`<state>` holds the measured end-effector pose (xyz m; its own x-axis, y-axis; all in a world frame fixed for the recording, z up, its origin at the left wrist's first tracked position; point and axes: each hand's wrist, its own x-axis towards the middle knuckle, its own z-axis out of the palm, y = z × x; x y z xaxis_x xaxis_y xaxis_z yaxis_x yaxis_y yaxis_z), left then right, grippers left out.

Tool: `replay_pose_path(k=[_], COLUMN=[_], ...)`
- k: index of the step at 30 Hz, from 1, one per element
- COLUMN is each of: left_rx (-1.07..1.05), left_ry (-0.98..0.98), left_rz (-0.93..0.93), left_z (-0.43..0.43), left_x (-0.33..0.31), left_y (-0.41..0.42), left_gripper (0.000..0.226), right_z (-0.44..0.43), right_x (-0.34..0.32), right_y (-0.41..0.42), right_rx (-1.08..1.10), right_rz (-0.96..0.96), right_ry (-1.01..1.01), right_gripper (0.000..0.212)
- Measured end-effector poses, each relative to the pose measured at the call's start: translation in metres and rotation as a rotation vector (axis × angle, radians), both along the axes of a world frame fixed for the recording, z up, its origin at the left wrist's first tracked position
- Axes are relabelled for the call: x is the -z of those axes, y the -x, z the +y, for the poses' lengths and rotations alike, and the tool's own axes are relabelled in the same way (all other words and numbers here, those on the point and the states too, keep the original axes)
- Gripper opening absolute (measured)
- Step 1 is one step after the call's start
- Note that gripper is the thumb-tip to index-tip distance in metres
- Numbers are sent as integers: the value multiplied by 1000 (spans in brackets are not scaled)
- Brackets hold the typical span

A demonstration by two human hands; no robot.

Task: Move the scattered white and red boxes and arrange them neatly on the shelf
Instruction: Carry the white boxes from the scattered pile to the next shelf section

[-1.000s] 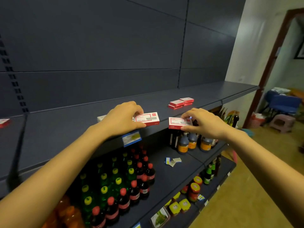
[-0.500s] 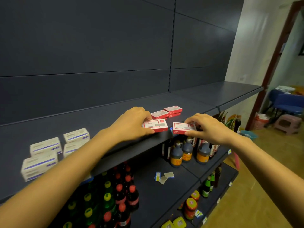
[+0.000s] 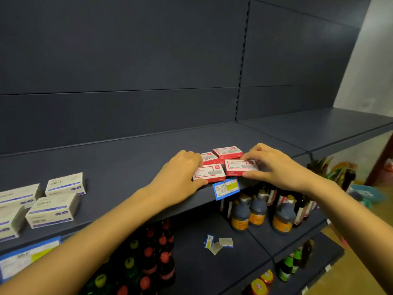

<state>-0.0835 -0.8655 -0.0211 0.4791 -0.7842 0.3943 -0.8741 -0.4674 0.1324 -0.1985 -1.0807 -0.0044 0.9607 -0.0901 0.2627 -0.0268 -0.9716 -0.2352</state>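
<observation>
Twice over, pinched at the front lip of the dark grey metal shelf [image 3: 127,158]: gripped the small left red-and-white cardboard box [image 3: 209,175] at its 9 o'clock end with the curled left hand [image 3: 180,173]; clamped the matching right red box [image 3: 240,167], just beside at 3 o'clock, between thumb and fingers of the right hand [image 3: 274,165]. Noted two back red boxes [image 3: 227,152] at 12 o'clock, white-and-blue cartons [image 3: 64,185] well apart at 9 o'clock. Judged the risk: could shove either over the lip onto dark sauce bottles [image 3: 257,209] below, or knock the back pair askew.
</observation>
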Motion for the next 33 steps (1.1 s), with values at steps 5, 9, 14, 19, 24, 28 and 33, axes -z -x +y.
replay_pose_path(k=[5,9,14,19,24,28,33], left_rx=[-136,-243,-373,-540,-730,-910,-1091], left_ry=[68,71,113,71,31,36,30], left_rz=[-2,-99,-208,-234,-220,-223,-206], left_z=[-6,-10,-8,17,60,106,169], left_x=[11,14,10,-2,-15,-17,-17], left_y=[12,25,41,45,58,78,108], left_gripper=[39,36,34,28,27,27,28], right_z=[-17,-29,-34,-21,29,88,166], right_x=[-5,-3,5,-10,-25,-26,-25], right_y=[-17,-26,-30,-41,-60,-74,-84], right_rx=[-108,-179,-202,-304,-527,-714,-892], right_rz=[28,41,18,-147,-168,-182,-167], right_ry=[21,40,188,186,151,101,93], right_gripper=[49,49,50,42,37,32,34])
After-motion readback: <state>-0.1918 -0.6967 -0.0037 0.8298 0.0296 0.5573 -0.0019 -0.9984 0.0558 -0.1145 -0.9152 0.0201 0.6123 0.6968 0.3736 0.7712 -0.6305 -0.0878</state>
